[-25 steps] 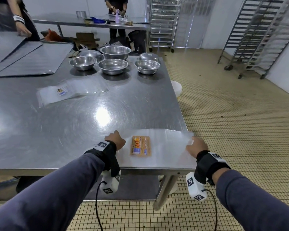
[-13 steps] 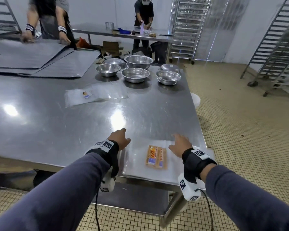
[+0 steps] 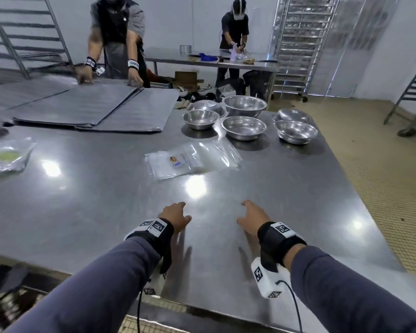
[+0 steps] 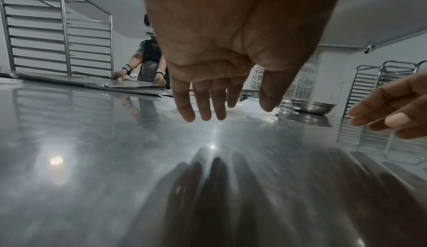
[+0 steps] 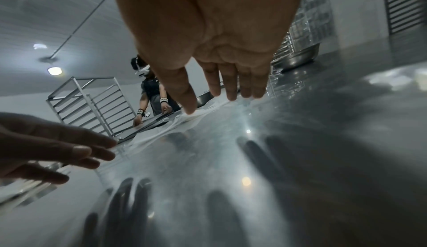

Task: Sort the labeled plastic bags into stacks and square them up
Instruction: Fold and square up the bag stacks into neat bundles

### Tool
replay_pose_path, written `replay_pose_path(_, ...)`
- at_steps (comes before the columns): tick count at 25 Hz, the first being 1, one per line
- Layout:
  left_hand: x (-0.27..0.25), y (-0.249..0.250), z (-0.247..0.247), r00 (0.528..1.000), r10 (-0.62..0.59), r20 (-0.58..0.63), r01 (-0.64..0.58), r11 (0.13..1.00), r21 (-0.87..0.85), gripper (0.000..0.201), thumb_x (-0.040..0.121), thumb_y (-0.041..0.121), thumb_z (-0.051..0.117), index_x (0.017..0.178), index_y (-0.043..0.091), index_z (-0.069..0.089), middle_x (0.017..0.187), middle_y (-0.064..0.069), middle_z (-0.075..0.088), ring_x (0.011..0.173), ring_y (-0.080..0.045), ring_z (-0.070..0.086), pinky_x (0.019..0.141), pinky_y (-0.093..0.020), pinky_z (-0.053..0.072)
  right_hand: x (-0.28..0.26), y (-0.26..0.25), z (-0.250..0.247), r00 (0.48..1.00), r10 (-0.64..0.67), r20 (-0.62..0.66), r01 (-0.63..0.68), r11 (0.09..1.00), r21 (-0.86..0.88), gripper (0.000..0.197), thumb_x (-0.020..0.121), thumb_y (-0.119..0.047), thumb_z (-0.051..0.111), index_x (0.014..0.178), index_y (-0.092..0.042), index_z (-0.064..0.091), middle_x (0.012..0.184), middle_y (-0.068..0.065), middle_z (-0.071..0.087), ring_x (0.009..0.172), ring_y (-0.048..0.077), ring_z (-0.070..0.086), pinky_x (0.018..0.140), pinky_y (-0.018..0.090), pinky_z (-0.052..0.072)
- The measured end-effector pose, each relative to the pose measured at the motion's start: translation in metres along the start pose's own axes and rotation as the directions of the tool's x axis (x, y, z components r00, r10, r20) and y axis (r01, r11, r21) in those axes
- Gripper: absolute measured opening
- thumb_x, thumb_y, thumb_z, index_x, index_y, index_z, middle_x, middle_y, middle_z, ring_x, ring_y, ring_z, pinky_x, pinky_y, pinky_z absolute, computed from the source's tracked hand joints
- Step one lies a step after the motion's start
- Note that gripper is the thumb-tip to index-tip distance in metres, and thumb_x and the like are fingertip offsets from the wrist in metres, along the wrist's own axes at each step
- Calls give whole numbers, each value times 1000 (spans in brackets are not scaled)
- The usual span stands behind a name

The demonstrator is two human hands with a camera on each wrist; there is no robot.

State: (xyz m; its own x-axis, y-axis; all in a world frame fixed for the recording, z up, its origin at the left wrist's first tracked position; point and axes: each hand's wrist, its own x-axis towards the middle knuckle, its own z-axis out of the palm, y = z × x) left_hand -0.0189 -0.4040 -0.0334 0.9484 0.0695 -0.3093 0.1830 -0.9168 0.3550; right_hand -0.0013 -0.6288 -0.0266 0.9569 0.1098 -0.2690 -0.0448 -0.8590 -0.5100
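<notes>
A loose stack of clear plastic bags (image 3: 192,159) with an orange-and-blue label lies mid-table, its sheets fanned out of line. In the right wrist view its white edges (image 5: 184,123) show just past my fingertips. A second pile of clear bags (image 3: 6,157) with a green label lies at the far left. My left hand (image 3: 175,215) and right hand (image 3: 252,217) hover side by side over the bare steel table (image 3: 82,200), short of the orange-labelled stack. Both have straight, spread fingers and hold nothing, as the wrist views show for the left hand (image 4: 233,112) and right hand (image 5: 212,103).
Several steel bowls (image 3: 244,127) stand behind the stack. Large grey sheets (image 3: 94,109) cover the back left, where another person (image 3: 115,39) handles them. A third person (image 3: 235,27) works at a far table. Wheeled racks (image 3: 303,44) stand by the walls.
Both hands have left the orange-labelled bags at the table's near right corner and moved forward over bare steel towards the middle stack. The view has swung up and left; that near pile is out of sight.
</notes>
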Motion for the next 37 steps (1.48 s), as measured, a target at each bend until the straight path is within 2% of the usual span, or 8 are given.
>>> replay_pose_path(6, 48, -56, -42, 1000, 14, 1, -14, 1000, -6, 58, 96, 31, 47, 146, 11, 25, 147, -12, 37, 133, -28, 39, 109, -37, 33, 58, -62, 27, 998, 51, 43, -59, 980, 189, 57, 90, -21, 59, 139, -8, 33, 141, 13, 43, 126, 26, 46, 93, 23, 37)
replay_pose_path(14, 115, -79, -84, 997, 44, -56, -44, 999, -5, 59, 96, 31, 48, 146, 10, 26, 147, -11, 37, 134, -27, 38, 110, -36, 31, 146, -108, 31, 985, 171, 23, -167, 912, 374, 62, 89, -21, 60, 140, -4, 28, 134, 19, 46, 117, 32, 51, 94, 37, 45)
replay_pose_path(17, 143, -81, -98, 996, 54, -73, -55, 998, -18, 60, 95, 33, 49, 146, 12, 26, 147, -10, 38, 134, -26, 38, 109, -35, 31, 172, -116, 33, 966, 257, 21, -228, 815, 533, 62, 89, -16, 59, 138, -2, 24, 111, 19, 48, 91, 28, 51, 64, 35, 47)
replay_pose_path(19, 159, -82, -107, 996, 63, -63, -65, 997, -34, 61, 95, 35, 49, 146, 12, 27, 148, -10, 36, 135, -25, 37, 110, -35, 30, 183, -118, 36, 955, 296, 22, -252, 768, 588, 63, 89, -13, 58, 138, -2, 21, 99, 17, 48, 82, 27, 51, 55, 30, 42)
replay_pose_path(26, 249, -82, -132, 985, 170, -37, -171, 985, -1, 52, 95, 42, 47, 138, 14, 42, 140, -7, 46, 127, -22, 45, 105, -36, 35, 205, -122, 42, 915, 398, 58, -289, 549, 785, 64, 85, -7, 59, 139, -8, 25, 75, 10, 48, 62, 23, 48, 63, 35, 42)
replay_pose_path(30, 295, -77, -126, 967, 251, 47, -252, 967, 25, 57, 96, 40, 46, 144, 13, 32, 146, -10, 40, 132, -26, 40, 108, -37, 33, 204, -128, 31, 876, 467, 119, -330, 402, 854, 60, 89, -12, 60, 137, -15, 26, 87, 14, 48, 71, 25, 50, 56, 33, 44)
replay_pose_path(34, 326, -73, -125, 941, 337, 36, -339, 937, 84, 67, 94, 46, 46, 147, 13, 23, 153, -7, 27, 136, -27, 34, 109, -42, 31, 203, -138, 27, 810, 547, 211, -385, 224, 895, 60, 88, -25, 64, 135, -18, 27, 96, 21, 52, 72, 28, 54, 62, 40, 47)
replay_pose_path(37, 338, -62, -121, 934, 346, 86, -347, 938, 0, 66, 95, 43, 45, 148, 13, 20, 149, -10, 35, 133, -29, 37, 107, -41, 33, 214, -148, 25, 766, 601, 228, -382, 141, 913, 65, 87, -27, 64, 138, -15, 25, 84, 17, 48, 64, 29, 52, 59, 41, 45)
